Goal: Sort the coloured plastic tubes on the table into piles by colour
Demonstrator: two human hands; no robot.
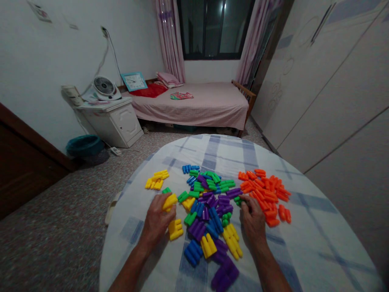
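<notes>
My left hand (158, 219) is closed around a yellow plastic building block (170, 201) with rounded, finger-like ridges. Just below that hand lies another yellow block (175, 230). At the right side of a mixed pile, my right hand (254, 221) has its fingertips pinched at a green block (238, 200), which they partly cover. Between the hands spread purple blocks (197, 230), blue blocks (193, 253), green blocks (227, 184) and yellow blocks (208, 245). A small yellow group (157, 179) sits apart at the left, and an orange heap (267, 194) at the right.
A checked cloth covers the round table (306, 243). Beyond it stand a bed (209, 101), a white cabinet (121, 123) bearing a fan (105, 87), and a teal bin (85, 146). A tall wardrobe (328, 93) lines the right side.
</notes>
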